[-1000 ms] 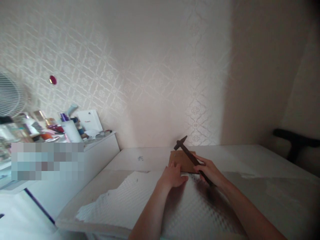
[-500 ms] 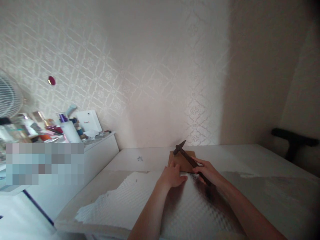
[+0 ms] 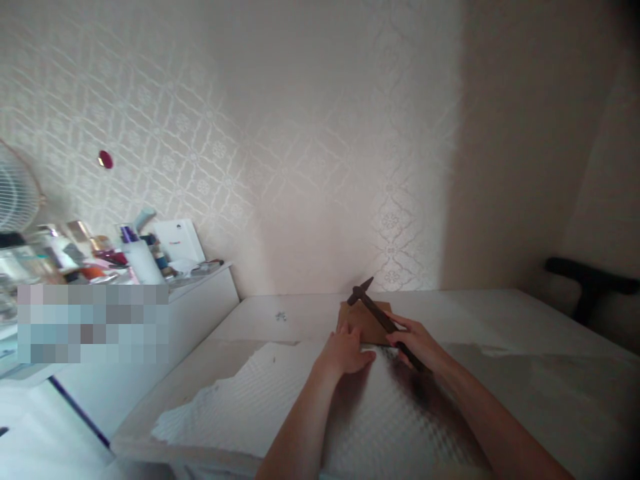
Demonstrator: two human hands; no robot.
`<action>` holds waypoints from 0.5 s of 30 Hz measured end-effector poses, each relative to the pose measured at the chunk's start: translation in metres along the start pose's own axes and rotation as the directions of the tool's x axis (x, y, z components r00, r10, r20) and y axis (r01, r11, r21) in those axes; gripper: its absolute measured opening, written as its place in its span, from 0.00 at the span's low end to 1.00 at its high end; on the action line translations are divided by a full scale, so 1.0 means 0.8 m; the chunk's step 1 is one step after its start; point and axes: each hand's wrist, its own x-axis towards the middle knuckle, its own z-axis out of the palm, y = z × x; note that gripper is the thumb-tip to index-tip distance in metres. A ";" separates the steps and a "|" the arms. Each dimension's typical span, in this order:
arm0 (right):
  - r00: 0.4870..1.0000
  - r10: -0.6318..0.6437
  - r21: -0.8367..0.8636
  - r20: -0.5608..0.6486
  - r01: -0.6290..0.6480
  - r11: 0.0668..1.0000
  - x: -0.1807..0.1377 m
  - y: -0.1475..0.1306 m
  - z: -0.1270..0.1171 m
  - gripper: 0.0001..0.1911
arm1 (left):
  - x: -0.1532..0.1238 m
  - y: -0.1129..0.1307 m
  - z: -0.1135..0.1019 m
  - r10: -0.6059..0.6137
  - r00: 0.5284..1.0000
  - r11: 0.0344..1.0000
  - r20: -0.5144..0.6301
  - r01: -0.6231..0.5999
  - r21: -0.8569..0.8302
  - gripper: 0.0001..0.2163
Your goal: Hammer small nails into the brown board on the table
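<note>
Just below the middle of the frame, the right hand (image 3: 419, 344) is wrapping its fingers closed around the handle of a dark hammer (image 3: 381, 319), which is slanting up and to the left so that its head is hanging just above the far edge of a small brown board (image 3: 369, 322). The board is lying flat on the white table (image 3: 525, 327), a little right of the frame's centre line. The left hand (image 3: 344, 351) is resting palm down on the board's near left corner, its fingers lying loosely spread and gripping nothing. Both forearms are reaching in from the bottom edge over a white textured sheet (image 3: 240, 407) that is covering the near part of the table. A few small metal bits (image 3: 281, 317), too small to tell apart, are lying on the table to the left of the board. At the left of the frame, bottles (image 3: 134, 257) are crowding a white cabinet (image 3: 200, 300) beside a fan (image 3: 17, 193). A dark chair arm (image 3: 590, 283) is showing at the right edge.
</note>
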 end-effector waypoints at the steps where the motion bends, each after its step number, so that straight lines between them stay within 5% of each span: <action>1: 1.000 0.002 -0.001 0.006 -0.002 1.000 0.000 0.000 0.000 0.41 | 0.000 0.000 0.000 0.002 1.000 1.000 0.000 -0.002 -0.002 0.31; 15: 0.999 0.033 -0.042 -0.014 -0.033 0.999 -0.004 -0.004 0.002 0.43 | 0.001 -0.001 0.001 0.000 1.000 1.000 -0.003 0.000 0.001 0.30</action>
